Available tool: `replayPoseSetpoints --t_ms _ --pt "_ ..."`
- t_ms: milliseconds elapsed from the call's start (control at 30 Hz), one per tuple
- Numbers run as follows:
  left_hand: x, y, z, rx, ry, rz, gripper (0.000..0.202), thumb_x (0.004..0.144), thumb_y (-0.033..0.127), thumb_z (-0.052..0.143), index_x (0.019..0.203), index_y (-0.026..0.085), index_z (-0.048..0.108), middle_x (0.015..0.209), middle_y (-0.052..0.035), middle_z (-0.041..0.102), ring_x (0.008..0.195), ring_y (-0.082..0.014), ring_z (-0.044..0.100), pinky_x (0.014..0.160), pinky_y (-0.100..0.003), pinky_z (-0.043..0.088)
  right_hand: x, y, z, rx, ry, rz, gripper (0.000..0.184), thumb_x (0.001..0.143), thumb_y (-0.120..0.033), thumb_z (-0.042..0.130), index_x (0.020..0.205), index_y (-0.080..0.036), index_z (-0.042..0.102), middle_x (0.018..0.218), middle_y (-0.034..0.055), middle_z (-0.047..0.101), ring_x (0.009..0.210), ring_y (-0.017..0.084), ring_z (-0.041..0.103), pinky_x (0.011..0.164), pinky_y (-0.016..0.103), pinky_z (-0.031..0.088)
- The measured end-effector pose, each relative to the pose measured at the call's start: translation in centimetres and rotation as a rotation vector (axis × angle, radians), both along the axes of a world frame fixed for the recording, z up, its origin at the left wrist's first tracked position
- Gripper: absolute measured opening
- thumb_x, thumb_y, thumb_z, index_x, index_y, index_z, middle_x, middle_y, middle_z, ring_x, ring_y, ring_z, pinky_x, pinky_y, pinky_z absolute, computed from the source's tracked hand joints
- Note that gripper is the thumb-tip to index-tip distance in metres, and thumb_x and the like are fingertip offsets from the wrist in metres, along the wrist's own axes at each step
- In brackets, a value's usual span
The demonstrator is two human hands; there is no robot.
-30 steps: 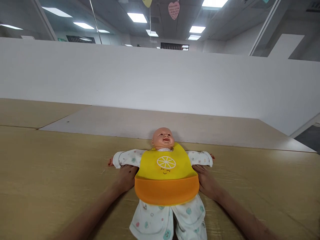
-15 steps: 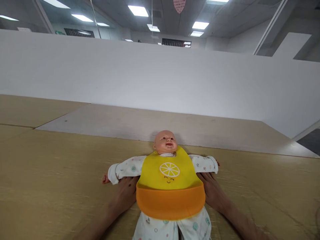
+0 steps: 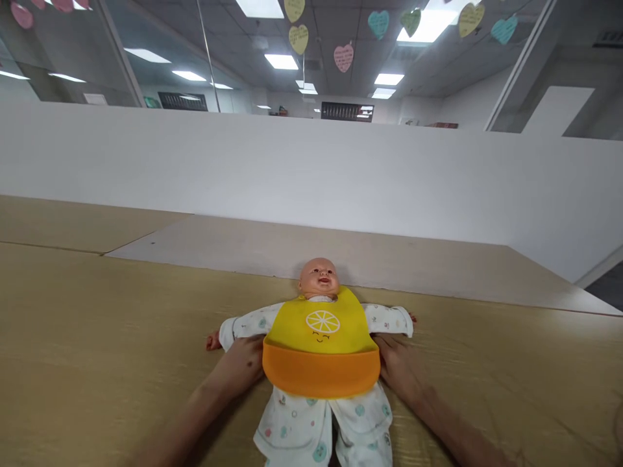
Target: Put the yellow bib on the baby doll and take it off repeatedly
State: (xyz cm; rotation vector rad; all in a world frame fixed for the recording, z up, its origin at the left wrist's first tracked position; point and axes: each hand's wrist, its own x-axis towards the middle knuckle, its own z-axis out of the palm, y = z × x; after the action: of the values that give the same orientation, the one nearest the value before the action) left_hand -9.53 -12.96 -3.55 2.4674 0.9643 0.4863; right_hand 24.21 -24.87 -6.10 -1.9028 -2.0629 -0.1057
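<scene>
Baby doll (image 3: 318,279) lies on its back on the tabletop (image 3: 97,311), its legs toward the person and its arms spread. Closest to the camera are the doll's legs, in a white sleepsuit (image 3: 296,421) dotted with small coloured prints. Just above them, a silicone bib (image 3: 321,344) covers the doll's chest, yellow with a lemon-slice print and a smiling face, and ending in an orange catch pocket.

Both bare forearms reach in from the lower corners. The left hand (image 3: 238,370) and the right hand (image 3: 402,370) lie low and palm-down on either side of the doll, each touching its body just under a sleeve. Their fingers disappear behind the bib and sleeves, so I can't tell whether they are gripping the doll or the sleepsuit, or just lying flat.

Beyond the doll's head, a paler board (image 3: 292,250) lies on the tan surface, and a white partition wall (image 3: 292,175) rises behind it. Farther past the doll, paper hearts (image 3: 343,58) hang from a ceiling with panel lights (image 3: 281,61), and glass panels (image 3: 73,58) stand off to the left.
</scene>
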Motion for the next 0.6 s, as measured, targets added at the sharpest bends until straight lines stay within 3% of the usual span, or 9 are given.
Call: replayPoseSetpoints --t_ms 67,133,233,333,433,533,600 --pt "-0.8 0.5 0.1 0.141 0.056 0.097 0.020 0.076 0.022 0.045 0.061 0.020 0.059 0.068 -0.0085 0.066 0.065 -0.0221 0.056 0.066 -0.033 0.039 0.3 0.2 0.1 0.106 -0.005 -0.037 0.016 0.079 -0.014 0.045 0.073 -0.021 0.059 0.075 0.0097 0.066 0.069 0.024 0.061 0.060 0.032 0.038" --pt "-1.4 1.1 0.3 0.222 -0.031 0.282 0.020 0.073 0.018 0.040 0.058 0.020 0.054 0.062 -0.0057 0.061 0.062 -0.0201 0.054 0.064 -0.031 0.038 1.2 0.6 0.4 0.239 0.041 -0.050 0.019 0.081 -0.018 0.044 0.065 -0.022 0.053 0.063 0.0084 0.062 0.059 0.022 0.057 0.056 0.031 0.034" --pt "-1.9 2.8 1.2 0.192 -0.208 0.581 0.017 0.068 0.017 0.038 0.056 0.021 0.050 0.057 -0.0020 0.055 0.058 -0.0180 0.051 0.062 -0.029 0.038 4.1 1.3 0.9 0.337 0.215 -0.180 0.022 0.082 -0.023 0.038 0.062 -0.022 0.048 0.058 0.0065 0.058 0.055 0.018 0.053 0.057 0.030 0.034" --pt "-3.2 5.4 2.1 0.114 -0.335 0.817 0.015 0.064 0.019 0.039 0.059 0.022 0.053 0.058 -0.0011 0.054 0.059 -0.0184 0.052 0.058 -0.028 0.037 8.6 1.6 1.0 0.308 0.346 -0.436 0.021 0.080 -0.028 0.036 0.065 -0.020 0.048 0.063 0.0066 0.059 0.059 0.017 0.051 0.059 0.028 0.033" --pt "-5.6 8.1 1.8 0.067 -0.449 0.943 0.013 0.060 0.018 0.040 0.057 0.021 0.052 0.059 -0.0022 0.055 0.063 -0.0187 0.054 0.059 -0.027 0.038 13.1 1.6 0.4 0.259 0.379 -0.680 0.022 0.078 -0.029 0.034 0.069 -0.019 0.051 0.066 0.0079 0.058 0.060 0.018 0.049 0.057 0.028 0.031" --pt "-7.9 10.0 0.6 -0.038 -0.432 1.040 0.014 0.059 0.016 0.041 0.060 0.020 0.054 0.061 -0.0026 0.057 0.060 -0.0180 0.053 0.055 -0.027 0.037 15.8 1.7 -0.2 0.182 0.420 -0.722 0.023 0.079 -0.029 0.035 0.070 -0.019 0.054 0.074 0.0107 0.062 0.066 0.020 0.053 0.059 0.028 0.034" --pt "-8.7 10.6 -0.1 -0.056 -0.366 1.037 0.015 0.060 0.016 0.041 0.062 0.020 0.056 0.061 -0.0029 0.058 0.059 -0.0182 0.052 0.054 -0.027 0.035 16.2 1.9 -0.3 0.083 0.376 -0.701 0.023 0.079 -0.029 0.037 0.071 -0.019 0.055 0.078 0.0116 0.064 0.067 0.021 0.054 0.059 0.029 0.034"
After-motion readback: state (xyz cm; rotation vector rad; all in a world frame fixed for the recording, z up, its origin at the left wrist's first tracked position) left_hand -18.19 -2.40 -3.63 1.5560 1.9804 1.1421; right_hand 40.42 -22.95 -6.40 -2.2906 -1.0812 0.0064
